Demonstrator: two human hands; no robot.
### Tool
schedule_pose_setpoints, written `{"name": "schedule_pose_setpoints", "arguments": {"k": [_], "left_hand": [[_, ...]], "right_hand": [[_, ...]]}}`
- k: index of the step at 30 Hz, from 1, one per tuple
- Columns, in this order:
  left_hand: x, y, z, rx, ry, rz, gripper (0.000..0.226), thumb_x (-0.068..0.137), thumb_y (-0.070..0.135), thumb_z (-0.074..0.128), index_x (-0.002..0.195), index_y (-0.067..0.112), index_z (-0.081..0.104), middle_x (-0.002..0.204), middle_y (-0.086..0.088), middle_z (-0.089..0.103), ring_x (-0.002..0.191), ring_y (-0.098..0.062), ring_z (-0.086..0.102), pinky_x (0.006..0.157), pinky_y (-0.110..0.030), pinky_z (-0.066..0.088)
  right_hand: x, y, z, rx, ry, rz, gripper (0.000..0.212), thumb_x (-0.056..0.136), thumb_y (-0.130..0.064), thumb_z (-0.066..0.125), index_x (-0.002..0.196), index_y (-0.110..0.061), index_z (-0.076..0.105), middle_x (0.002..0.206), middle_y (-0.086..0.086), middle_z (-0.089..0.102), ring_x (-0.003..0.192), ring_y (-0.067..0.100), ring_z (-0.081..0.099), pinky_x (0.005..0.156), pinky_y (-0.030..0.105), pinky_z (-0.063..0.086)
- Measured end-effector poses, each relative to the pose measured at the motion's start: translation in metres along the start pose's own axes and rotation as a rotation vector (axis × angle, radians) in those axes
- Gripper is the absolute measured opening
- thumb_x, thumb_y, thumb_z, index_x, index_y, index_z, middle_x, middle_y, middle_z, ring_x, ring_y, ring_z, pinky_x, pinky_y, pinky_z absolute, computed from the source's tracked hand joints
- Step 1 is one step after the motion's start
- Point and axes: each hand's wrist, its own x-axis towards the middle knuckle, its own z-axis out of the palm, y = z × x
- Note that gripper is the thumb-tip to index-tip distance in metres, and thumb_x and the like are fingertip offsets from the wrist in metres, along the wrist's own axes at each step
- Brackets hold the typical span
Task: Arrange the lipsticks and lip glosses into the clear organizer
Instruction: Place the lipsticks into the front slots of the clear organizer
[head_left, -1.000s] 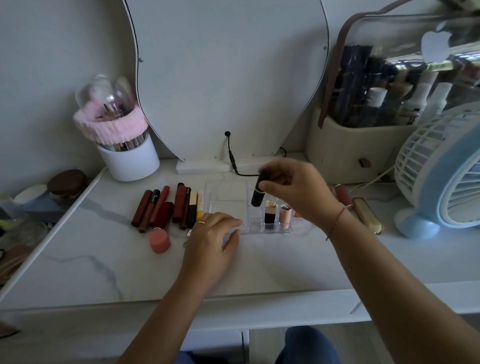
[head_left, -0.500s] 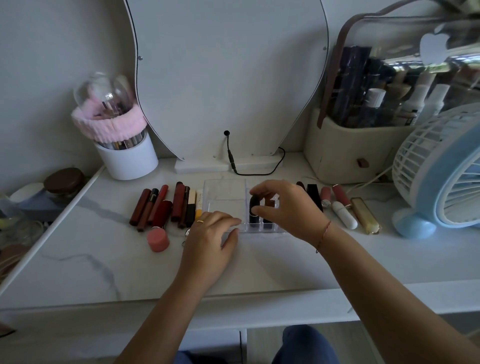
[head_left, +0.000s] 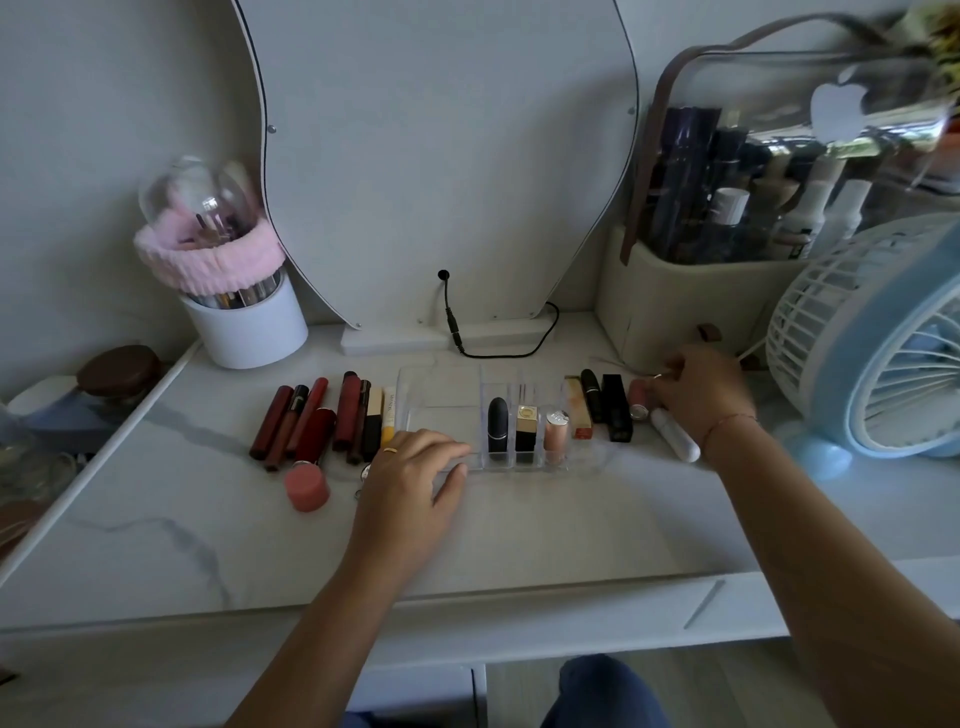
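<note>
We see a white marbled desk (head_left: 519, 530) against a pale wall, a mirror (head_left: 441, 156) behind and a blue fan (head_left: 883, 353) at right. The clear organizer (head_left: 441, 415) sits mid-desk with three lipsticks (head_left: 525, 427) upright in its front slots. Our left hand (head_left: 410, 483) rests flat, fingers spread, on its front edge. Our right hand (head_left: 698, 395) reaches among loose lipsticks; we cannot tell whether its fingers grip anything.
</note>
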Motion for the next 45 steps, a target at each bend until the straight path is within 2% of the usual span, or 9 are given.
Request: {"name": "schedule_pose_setpoints", "arguments": {"k": [4,7,12,16,21,30,37,40,45], "left_hand": [[0.0,0.0,0.0,-0.003,-0.004,-0.008,0.016,0.082,0.007,0.067,0.096,0.011,0.072,0.091,0.0,0.068,0.089,-0.021,0.06,0.08,-0.039,0.05],[0.0,0.0,0.0,-0.004,-0.005,-0.005,0.016,0.082,0.006,0.067,0.096,0.011,0.072,0.091,0.0,0.068,0.089,-0.021,0.06,0.079,-0.04,0.05],[0.0,0.0,0.0,-0.008,-0.005,0.002,0.017,0.081,0.006,0.068,0.096,0.01,0.072,0.09,0.0,0.068,0.089,-0.02,0.06,0.078,-0.039,0.051],[0.0,0.001,-0.001,-0.013,-0.007,-0.002,0.018,0.08,0.004,0.068,0.096,0.01,0.072,0.09,0.0,0.068,0.089,-0.021,0.061,0.079,-0.039,0.051],[-0.001,0.002,-0.001,-0.014,-0.009,-0.009,0.018,0.08,0.005,0.067,0.097,0.011,0.072,0.091,0.001,0.068,0.09,-0.019,0.06,0.08,-0.038,0.05],[0.0,0.0,0.0,-0.001,0.0,-0.003,0.016,0.081,0.007,0.066,0.096,0.011,0.072,0.089,0.001,0.068,0.088,-0.02,0.06,0.079,-0.039,0.051],[-0.001,0.0,0.0,0.0,-0.005,-0.001,0.018,0.082,0.012,0.063,0.097,0.011,0.072,0.09,0.001,0.068,0.088,-0.019,0.06,0.078,-0.038,0.051],[-0.001,-0.002,0.001,0.005,-0.011,0.002,0.018,0.081,0.008,0.067,0.098,0.011,0.072,0.091,0.001,0.068,0.089,-0.019,0.06,0.078,-0.038,0.051],[0.0,-0.003,0.002,0.004,-0.011,-0.004,0.017,0.082,0.008,0.067,0.098,0.011,0.072,0.092,0.001,0.068,0.09,-0.019,0.06,0.079,-0.037,0.051]], "right_hand": [[0.003,-0.001,0.006,-0.073,-0.039,0.014,0.017,0.083,-0.019,0.059,0.096,-0.009,0.064,0.098,0.017,0.066,0.089,0.033,0.06,0.077,0.036,0.049],[-0.003,-0.005,0.005,-0.055,-0.026,0.004,0.021,0.084,-0.016,0.057,0.101,-0.007,0.064,0.098,0.017,0.066,0.088,0.033,0.059,0.076,0.035,0.049],[-0.03,-0.027,-0.011,0.231,0.192,-0.208,0.018,0.082,-0.014,0.06,0.099,-0.011,0.068,0.082,0.006,0.071,0.075,0.019,0.063,0.067,0.026,0.053],[-0.055,-0.058,-0.017,0.5,0.045,-0.426,0.017,0.082,-0.022,0.066,0.099,-0.025,0.064,0.07,-0.01,0.071,0.071,0.002,0.065,0.064,0.01,0.051],[-0.064,-0.07,-0.008,0.5,-0.034,-0.519,0.02,0.08,-0.018,0.068,0.098,-0.026,0.062,0.07,-0.021,0.064,0.073,-0.009,0.062,0.066,0.003,0.047],[-0.069,-0.063,0.011,0.44,-0.148,-0.482,0.021,0.08,-0.015,0.069,0.101,-0.015,0.067,0.088,-0.002,0.071,0.081,0.016,0.068,0.077,0.031,0.057],[-0.046,-0.042,-0.003,0.609,-0.024,-0.306,0.013,0.083,-0.023,0.065,0.095,-0.026,0.068,0.088,-0.01,0.069,0.074,0.0,0.065,0.067,0.011,0.053],[-0.028,-0.02,-0.017,0.63,0.079,-0.152,0.014,0.084,-0.024,0.065,0.097,-0.023,0.069,0.088,-0.011,0.068,0.083,0.002,0.062,0.068,0.015,0.046],[-0.016,-0.001,-0.012,0.484,-0.013,-0.132,0.019,0.082,-0.023,0.067,0.101,-0.019,0.069,0.091,-0.008,0.067,0.083,0.002,0.059,0.066,0.014,0.039]]}}
